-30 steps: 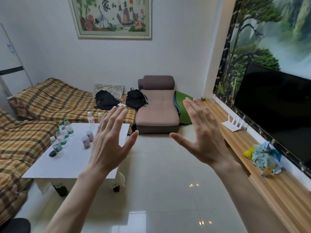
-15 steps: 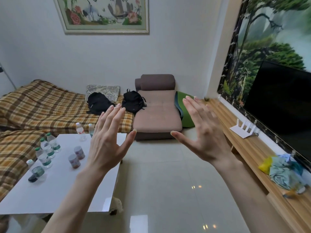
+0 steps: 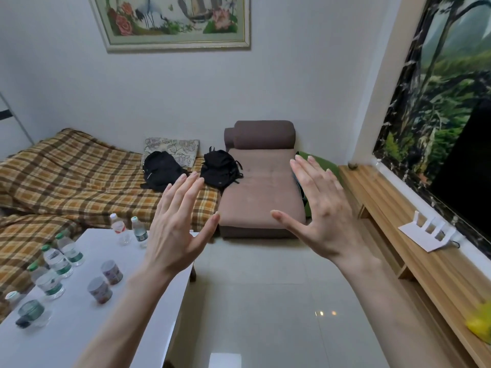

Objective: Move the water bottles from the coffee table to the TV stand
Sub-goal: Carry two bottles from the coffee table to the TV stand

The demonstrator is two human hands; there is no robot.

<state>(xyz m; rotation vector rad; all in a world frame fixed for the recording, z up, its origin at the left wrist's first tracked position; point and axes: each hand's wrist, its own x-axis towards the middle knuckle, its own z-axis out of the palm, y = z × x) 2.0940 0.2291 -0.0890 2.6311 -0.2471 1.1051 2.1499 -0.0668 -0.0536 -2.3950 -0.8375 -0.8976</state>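
1. The left hand (image 3: 174, 235) is hanging in the air above the right edge of the white table (image 3: 79, 328), fingers spread wide, gripping nothing
2. The right hand (image 3: 322, 216) is hovering over the tiled floor (image 3: 265, 301) between the table and the TV stand (image 3: 414, 261), also spread wide and empty
3. The water bottles are all sitting on the table: two at its far edge, a red-labelled bottle (image 3: 118, 228) just beside a green-labelled bottle (image 3: 139, 231), and a cluster of bottles (image 3: 57, 264) standing near the left side
4. One bottle (image 3: 30, 313) is lying on its side near the front left of the table
5. Two small cups (image 3: 106, 280) are standing between the cluster and the left forearm
6. A white router (image 3: 427, 235) is resting on the TV stand, and something yellow (image 3: 479, 325), too blurred to tell, is lying at its near end
7. Two black backpacks (image 3: 191, 170) are sitting on the plaid sofa (image 3: 66, 176) behind the table
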